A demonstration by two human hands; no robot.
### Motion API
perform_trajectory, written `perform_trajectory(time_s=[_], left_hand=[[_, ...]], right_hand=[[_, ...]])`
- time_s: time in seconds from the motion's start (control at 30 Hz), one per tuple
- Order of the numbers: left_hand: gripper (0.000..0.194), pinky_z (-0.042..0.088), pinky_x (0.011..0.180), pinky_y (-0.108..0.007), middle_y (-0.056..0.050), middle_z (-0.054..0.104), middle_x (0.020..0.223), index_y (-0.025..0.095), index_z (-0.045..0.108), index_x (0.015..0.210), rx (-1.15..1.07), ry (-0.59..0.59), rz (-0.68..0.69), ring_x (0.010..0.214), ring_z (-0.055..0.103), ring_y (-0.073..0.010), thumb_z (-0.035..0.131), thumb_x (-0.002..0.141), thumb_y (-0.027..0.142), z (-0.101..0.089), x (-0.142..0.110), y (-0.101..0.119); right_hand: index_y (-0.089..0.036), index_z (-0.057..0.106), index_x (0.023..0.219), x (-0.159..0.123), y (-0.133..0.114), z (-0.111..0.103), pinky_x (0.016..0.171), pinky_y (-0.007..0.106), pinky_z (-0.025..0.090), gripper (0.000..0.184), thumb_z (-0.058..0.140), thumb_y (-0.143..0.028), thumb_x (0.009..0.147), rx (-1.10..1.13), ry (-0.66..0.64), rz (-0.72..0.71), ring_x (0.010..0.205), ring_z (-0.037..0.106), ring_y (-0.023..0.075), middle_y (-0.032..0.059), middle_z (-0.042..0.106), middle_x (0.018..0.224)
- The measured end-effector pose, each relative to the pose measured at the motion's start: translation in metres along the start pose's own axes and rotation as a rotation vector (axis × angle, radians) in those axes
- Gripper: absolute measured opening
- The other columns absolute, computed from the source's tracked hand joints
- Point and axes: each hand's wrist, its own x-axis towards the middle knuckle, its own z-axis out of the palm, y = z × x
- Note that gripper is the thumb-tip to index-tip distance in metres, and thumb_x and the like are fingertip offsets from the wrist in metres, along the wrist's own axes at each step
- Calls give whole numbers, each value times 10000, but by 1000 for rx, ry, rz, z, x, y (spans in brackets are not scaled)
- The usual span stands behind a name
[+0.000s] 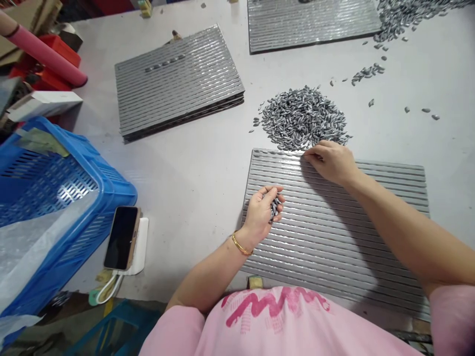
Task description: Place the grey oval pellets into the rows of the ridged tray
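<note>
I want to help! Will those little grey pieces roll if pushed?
Probably: the small grey metallic pieces look smooth and rounded, so they may roll. Strays lying apart from the pile hint that. The grooved tray's ridges could catch them.

We look down on a pale counter (185, 198), a blue perforated plastic basket (63, 198) and a smartphone (121, 238) at its left edge, red boxes (61, 52) beyond them, and a teal crate (111, 331) on the floor (33, 336) below.
</note>
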Motion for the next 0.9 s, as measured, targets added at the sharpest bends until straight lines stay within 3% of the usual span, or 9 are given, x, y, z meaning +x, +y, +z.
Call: perform_trajectory(time_s=[0.13, 0.33, 0.4, 0.5, 0.57, 0.67, 0.8, 0.9], left_hand=[[191, 298, 390, -166, -15, 595, 762, 157, 639, 974, -8, 2, -21, 546, 509, -76, 602, 803, 233, 0, 0, 1], [217, 306, 403, -160, -10, 627, 781, 195, 573, 982, -7, -1, -4, 557, 522, -82, 657, 792, 258, 0, -1, 1], [242, 308, 405, -157, -9, 626, 783, 195, 572, 979, -10, -27, -6, 563, 525, -80, 689, 792, 294, -1, -2, 1], [272, 305, 399, -155, -1, 606, 771, 185, 598, 998, -11, -62, 11, 559, 513, -72, 716, 798, 327, -3, -2, 0], [277, 303, 393, -155, 8, 592, 754, 186, 609, 1013, -13, -57, 33, 552, 507, -71, 718, 805, 332, -3, -2, -2], [275, 296, 385, -156, 15, 582, 738, 186, 621, 1016, -10, -39, 61, 545, 506, -69, 724, 803, 328, -3, -1, -3], [295, 285, 377, -159, 16, 578, 736, 177, 647, 1039, 15, -27, 72, 529, 492, -62, 727, 796, 324, -2, 0, -5], [293, 287, 378, -157, 17, 580, 737, 183, 638, 1046, 22, -9, 78, 534, 496, -65, 718, 791, 304, -1, 0, -5]], right_hand=[[-238, 747, 879, 0, 3, 0, 616, 335, 414, 248, 515, -319, 911, 9, -8, -15, 892, 643, 245, 68, 710, 921], [-235, 747, 922, -9, -8, -14, 641, 350, 469, 249, 528, -354, 923, 163, 37, -15, 776, 637, 218, 82, 702, 900], [-244, 739, 965, -20, -23, -20, 631, 343, 487, 237, 550, -382, 928, 333, 5, -13, 713, 625, 191, 68, 702, 890], [-262, 724, 1020, -43, -53, -23, 655, 329, 525, 213, 615, -411, 913, 660, -177, 1, 772, 658, 185, 47, 728, 934], [-259, 709, 1033, -55, -72, -19, 683, 333, 550, 218, 663, -413, 886, 900, -263, 88, 818, 682, 193, 40, 737, 942], [-244, 682, 994, -63, -92, -11, 698, 348, 571, 202, 708, -386, 851, 1191, -258, 223, 795, 692, 191, 22, 723, 878], [-238, 692, 971, -62, -100, -10, 633, 321, 535, 131, 668, -315, 868, 1127, -198, 247, 758, 662, 179, 17, 699, 835], [-253, 715, 1084, -63, -98, -14, 649, 315, 510, 219, 587, -255, 906, 990, -174, 151, 785, 636, 173, 27, 678, 868]])
